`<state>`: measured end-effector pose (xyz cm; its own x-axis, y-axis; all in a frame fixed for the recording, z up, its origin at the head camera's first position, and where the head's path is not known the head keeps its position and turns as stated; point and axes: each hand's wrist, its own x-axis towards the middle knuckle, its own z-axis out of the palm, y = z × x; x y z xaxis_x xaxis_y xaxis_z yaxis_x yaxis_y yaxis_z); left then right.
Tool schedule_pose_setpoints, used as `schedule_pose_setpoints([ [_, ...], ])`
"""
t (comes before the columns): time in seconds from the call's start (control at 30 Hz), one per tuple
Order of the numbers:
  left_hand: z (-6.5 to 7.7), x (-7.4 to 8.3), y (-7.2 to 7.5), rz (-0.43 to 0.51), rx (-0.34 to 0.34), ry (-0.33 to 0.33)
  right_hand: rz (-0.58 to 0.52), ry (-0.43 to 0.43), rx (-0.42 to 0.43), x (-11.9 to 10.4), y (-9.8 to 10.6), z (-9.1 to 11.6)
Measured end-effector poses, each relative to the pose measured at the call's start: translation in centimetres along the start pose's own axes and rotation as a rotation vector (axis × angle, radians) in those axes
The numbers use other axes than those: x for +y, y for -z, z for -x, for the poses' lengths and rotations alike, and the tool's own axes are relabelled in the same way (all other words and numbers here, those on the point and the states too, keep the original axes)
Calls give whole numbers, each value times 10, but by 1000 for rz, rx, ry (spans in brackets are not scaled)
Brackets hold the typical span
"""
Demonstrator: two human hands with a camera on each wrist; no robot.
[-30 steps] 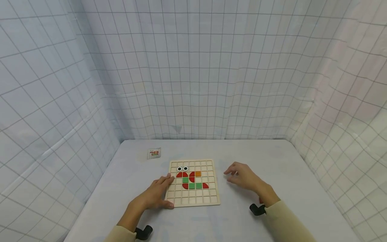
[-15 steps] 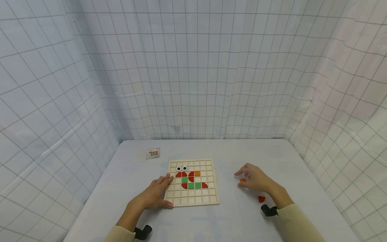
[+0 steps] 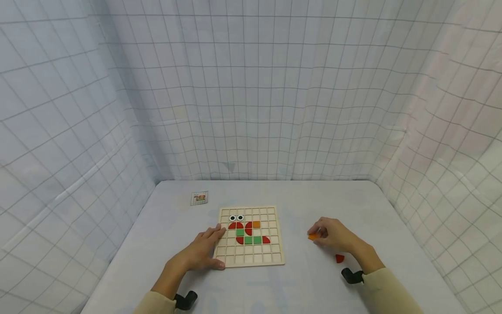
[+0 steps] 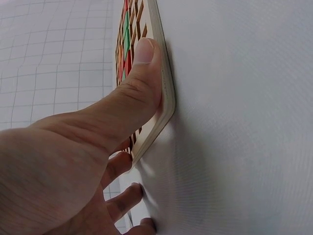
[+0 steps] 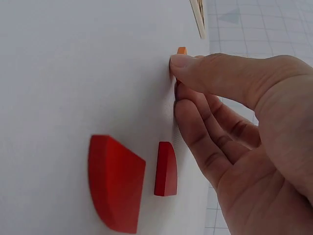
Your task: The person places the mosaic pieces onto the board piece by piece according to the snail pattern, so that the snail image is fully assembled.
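Note:
My right hand (image 3: 333, 234) pinches an orange tile (image 3: 313, 237) between thumb and fingers, low at the tabletop right of the board. The right wrist view shows only one end of this orange tile (image 5: 182, 50), with the thumb over the rest. My left hand (image 3: 201, 252) rests on the left side of a wooden grid board (image 3: 255, 261), fingers spread. Its thumb (image 4: 145, 51) lies on top of the board's near edge in the left wrist view. Set in the board are two eye tiles (image 3: 236, 217), several red quarter-round tiles, green squares (image 3: 252, 240) and an orange square (image 3: 256, 224).
Two loose red quarter-round tiles (image 5: 117, 183) lie on the white table near my right wrist; in the head view a red tile (image 3: 340, 258) shows there. A small picture card (image 3: 199, 198) lies beyond the board at the left. Grid-patterned curtains (image 3: 251, 109) enclose the table.
My right hand has moved right, away from the board, and taken hold of the orange tile. The red tile by the wrist has come into view. My left hand stays put.

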<state>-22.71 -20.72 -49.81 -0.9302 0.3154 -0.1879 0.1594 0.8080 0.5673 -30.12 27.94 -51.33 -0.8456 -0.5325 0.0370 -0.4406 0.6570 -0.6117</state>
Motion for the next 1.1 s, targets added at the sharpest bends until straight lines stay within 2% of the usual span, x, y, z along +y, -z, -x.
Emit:
schedule_pose_setpoints([
  [0.83,2,4,1,-14,8,23,17,45,44,-5,-13,-9],
  [0.97,2,4,1,-14,4,22,13,74,53,-2,-15,-11],
  [1.03,2,5,1,-18,4,21,-8,126,77,8,-19,-13],
  [1.1,1,5,1,-22,6,19,-10,131,78,9,-19,-15],
])
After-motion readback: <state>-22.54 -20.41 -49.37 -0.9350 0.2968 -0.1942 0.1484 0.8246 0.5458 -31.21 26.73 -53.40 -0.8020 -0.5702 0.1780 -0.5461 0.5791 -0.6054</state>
